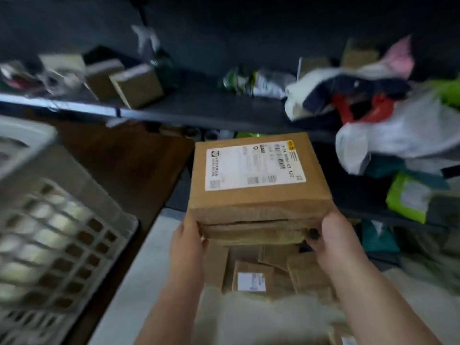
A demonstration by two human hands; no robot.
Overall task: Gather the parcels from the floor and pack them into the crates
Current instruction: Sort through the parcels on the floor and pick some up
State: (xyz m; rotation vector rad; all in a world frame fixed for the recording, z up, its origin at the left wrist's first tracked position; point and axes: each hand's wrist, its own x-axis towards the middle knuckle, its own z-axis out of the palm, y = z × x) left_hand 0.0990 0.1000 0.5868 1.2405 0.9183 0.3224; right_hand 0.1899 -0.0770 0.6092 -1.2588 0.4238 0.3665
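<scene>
Hands grip a brown cardboard parcel (pixel 258 180) at centre frame: the left hand (pixel 188 241) clasps its near left corner, the right hand (pixel 332 239) its near right corner. Smaller cardboard parcels (pixel 251 277) lie below it. A pale slatted crate (pixel 57 235) fills the left edge, probably tilted, though blurred.

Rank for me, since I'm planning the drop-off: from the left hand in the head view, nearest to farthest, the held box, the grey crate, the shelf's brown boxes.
1. Held box, gripped by the left hand.
2. Grey crate, to the left.
3. Brown boxes, upper-left shelf.
</scene>
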